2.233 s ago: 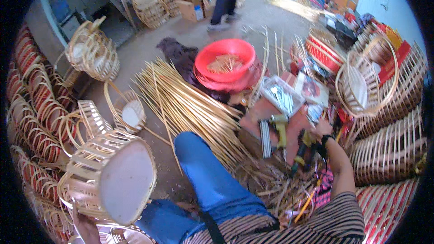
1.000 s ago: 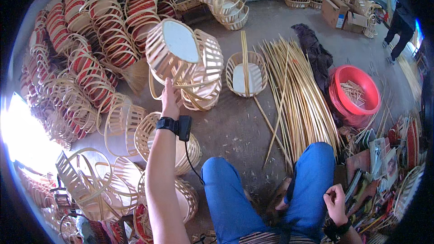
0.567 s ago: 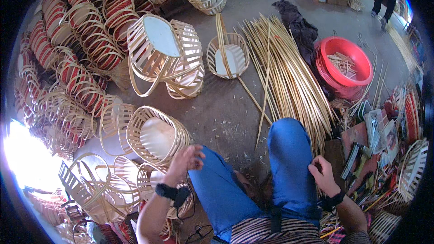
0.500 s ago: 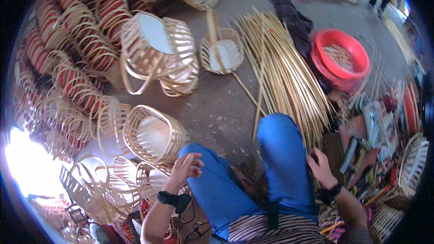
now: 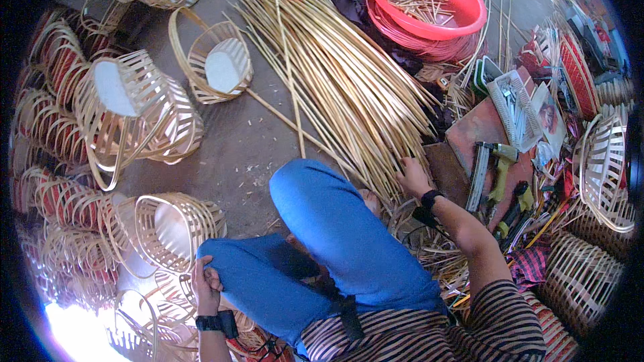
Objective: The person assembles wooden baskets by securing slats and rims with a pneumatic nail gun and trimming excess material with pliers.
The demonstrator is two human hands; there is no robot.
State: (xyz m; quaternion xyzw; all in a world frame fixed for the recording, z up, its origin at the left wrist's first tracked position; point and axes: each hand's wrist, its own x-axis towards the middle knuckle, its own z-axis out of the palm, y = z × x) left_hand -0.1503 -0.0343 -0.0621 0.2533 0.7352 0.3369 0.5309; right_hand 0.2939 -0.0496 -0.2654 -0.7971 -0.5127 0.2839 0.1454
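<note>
My left hand is beside my left knee, its fingers loosely bent and nothing visible in them. Close to it, just past the knee, stands a woven bamboo basket with a pale oval bottom. My right hand reaches forward to the near ends of a large bundle of thin bamboo sticks. Its fingers are apart and hold nothing that I can see; whether they touch the sticks I cannot tell. A handled basket stands left of the bundle, with one stick leading from beside it towards my knees.
A red plastic basin holding short sticks stands far right. Nearer lie a white plastic basket of small items, a green-handled power tool and wood scraps. Stacked red-and-natural baskets line the left; paired baskets stand before them.
My view has swung right, so the scene has shifted left. My right hand has moved from beside my right knee forward to the bamboo bundle. My left hand stays by the left knee.
</note>
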